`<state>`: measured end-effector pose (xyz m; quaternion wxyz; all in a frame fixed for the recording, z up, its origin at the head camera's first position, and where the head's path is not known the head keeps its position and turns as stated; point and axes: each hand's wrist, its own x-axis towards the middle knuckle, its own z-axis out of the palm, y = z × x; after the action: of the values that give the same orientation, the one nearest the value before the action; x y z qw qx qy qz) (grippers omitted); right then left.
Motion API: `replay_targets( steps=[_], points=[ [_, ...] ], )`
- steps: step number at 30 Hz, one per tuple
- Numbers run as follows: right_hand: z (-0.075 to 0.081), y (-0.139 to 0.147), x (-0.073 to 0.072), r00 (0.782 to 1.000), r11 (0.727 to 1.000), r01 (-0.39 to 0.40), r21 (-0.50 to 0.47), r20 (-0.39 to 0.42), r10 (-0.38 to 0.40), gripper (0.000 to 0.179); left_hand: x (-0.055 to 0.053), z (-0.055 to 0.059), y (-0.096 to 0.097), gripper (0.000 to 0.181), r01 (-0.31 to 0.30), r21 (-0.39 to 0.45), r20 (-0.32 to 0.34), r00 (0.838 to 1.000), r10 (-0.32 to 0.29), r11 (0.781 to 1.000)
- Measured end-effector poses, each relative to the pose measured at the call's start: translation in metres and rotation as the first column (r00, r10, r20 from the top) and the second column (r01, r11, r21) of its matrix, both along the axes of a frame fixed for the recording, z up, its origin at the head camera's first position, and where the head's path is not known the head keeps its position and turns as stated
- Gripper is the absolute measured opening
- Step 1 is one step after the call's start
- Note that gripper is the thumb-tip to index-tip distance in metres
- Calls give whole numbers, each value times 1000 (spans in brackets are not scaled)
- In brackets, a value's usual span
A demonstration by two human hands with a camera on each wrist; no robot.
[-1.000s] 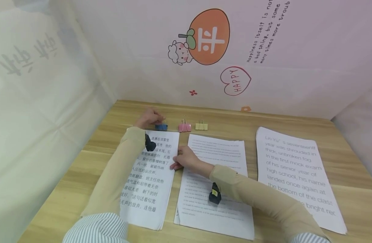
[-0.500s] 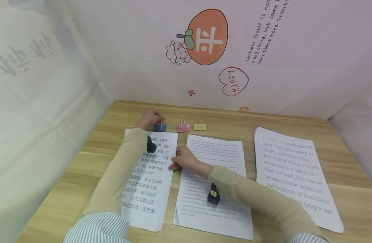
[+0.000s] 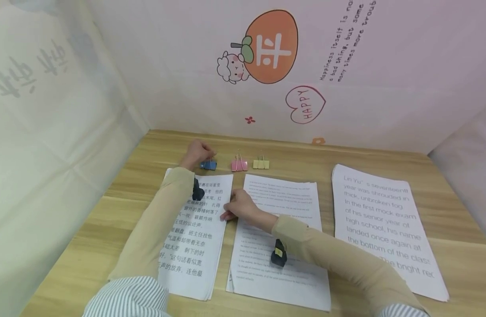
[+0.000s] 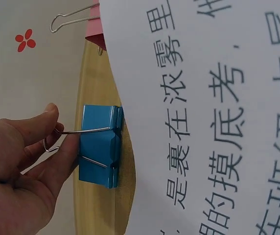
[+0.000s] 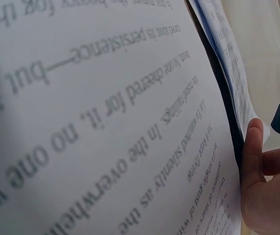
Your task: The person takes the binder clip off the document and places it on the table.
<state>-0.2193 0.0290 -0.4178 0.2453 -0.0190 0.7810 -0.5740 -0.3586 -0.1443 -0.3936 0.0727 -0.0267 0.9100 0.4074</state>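
My left hand [image 3: 198,152] is at the far end of the left paper stack [image 3: 193,246], pinching a wire handle of the blue binder clip [image 3: 209,164]. In the left wrist view the blue clip stands just beyond the stack's top edge, its rolled lips facing the sheets. My right hand [image 3: 239,205] holds the right edge of that left stack, thumb against the sheets; its fingertips are partly hidden. A pink binder clip [image 3: 239,165] and a yellow binder clip [image 3: 261,164] stand to the right of the blue one.
Below my right forearm lies a middle paper stack [image 3: 282,281] with small print. A third stack [image 3: 379,220], in large English print, is at the right of the wooden table [image 3: 88,246]. Printed cloth [image 3: 179,66] walls the back and sides.
My left wrist has shifted slightly to the right over the left stack. Both hands otherwise keep their places, and the clips and stacks stay put.
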Motion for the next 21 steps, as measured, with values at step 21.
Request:
replay_targets(
  steps=[21],
  points=[
    [-5, 7, 1, 998, 999, 51, 0, -40, -51, 49, 4, -6, 10, 19, 87, -261, -109, 987, -119, 961]
  ],
)
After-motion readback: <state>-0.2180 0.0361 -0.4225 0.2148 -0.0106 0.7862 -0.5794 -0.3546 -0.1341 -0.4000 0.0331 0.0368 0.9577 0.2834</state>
